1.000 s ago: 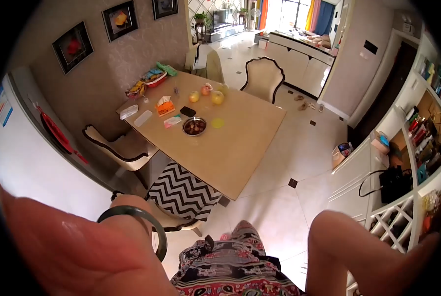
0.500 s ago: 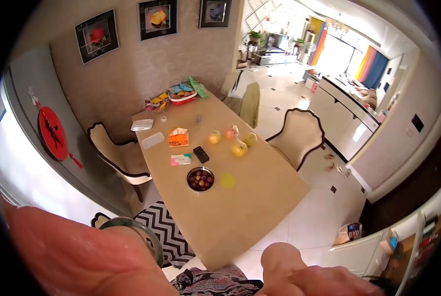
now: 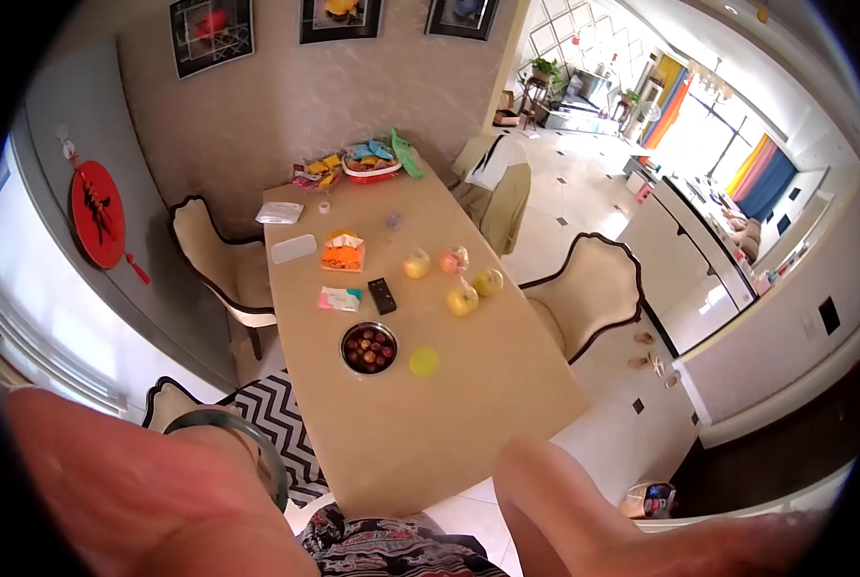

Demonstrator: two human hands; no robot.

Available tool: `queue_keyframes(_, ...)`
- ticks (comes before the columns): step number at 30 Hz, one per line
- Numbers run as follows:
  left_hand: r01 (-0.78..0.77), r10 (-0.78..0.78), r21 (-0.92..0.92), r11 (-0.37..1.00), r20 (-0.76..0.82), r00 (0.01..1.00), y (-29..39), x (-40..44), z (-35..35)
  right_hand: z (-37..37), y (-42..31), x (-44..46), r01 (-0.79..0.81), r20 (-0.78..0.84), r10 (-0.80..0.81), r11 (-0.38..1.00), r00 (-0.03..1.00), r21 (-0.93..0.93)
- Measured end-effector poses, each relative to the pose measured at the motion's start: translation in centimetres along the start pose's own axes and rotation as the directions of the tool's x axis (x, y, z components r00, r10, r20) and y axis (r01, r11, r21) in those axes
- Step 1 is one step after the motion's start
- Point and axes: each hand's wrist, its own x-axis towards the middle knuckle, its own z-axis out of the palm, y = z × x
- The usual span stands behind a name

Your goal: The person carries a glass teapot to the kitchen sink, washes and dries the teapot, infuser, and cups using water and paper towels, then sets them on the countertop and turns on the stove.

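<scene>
My left hand [image 3: 141, 481] is raised very close to the camera at the lower left, large and blurred. A green bangle [image 3: 274, 462] circles the arm beside it. At the lower right my right arm bends up, and my right hand [image 3: 776, 539] lies near the dark edge of the view. The fingers of both hands are hidden, so what they hold, if anything, does not show. Beyond the hands stands a dining table [image 3: 430, 433] with a metal bowl of dark round fruit [image 3: 368, 348], a lime-green disc [image 3: 424, 362] and a black remote-like object [image 3: 382, 296].
Several apple-like fruits [image 3: 462, 300], an orange tissue pack [image 3: 342, 253] and a red basket of packets [image 3: 371, 173] are on the table. Chairs stand around it, one at the right [image 3: 594, 288]. A patterned stool [image 3: 281, 423] is at the near left. Shoes [image 3: 657, 365] lie on the floor.
The view has tilted up and turned, bringing the table nearer the middle and taking the right-hand shelves out of view. Both arms remain raised near the camera; the right one has shifted in view.
</scene>
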Motion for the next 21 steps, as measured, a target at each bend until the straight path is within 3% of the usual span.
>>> queue_keyframes(11,0.002,-0.004,0.087,0.996,0.023,1.000,0.2,-0.2,-0.6,-3.4,0.2,0.3,0.306,0.073,-0.303,0.868,0.950,-0.390)
queue_keyframes(15,-0.007,0.001,0.167,0.986,0.039,0.999,0.1,-0.2,-1.5,-5.4,3.4,0.4,0.395,0.000,-0.449,0.786,0.894,-0.475)
queue_keyframes(18,0.000,-0.013,0.238,0.971,0.053,0.998,-0.5,-1.5,-1.8,-7.4,8.8,-0.4,0.359,-0.124,-0.513,0.735,0.850,-0.575)
queue_keyframes(21,0.047,-0.083,0.316,0.948,0.104,0.991,-1.3,-3.2,-2.0,-8.8,18.9,-1.9,0.176,-0.224,-0.432,0.710,0.874,-0.682)
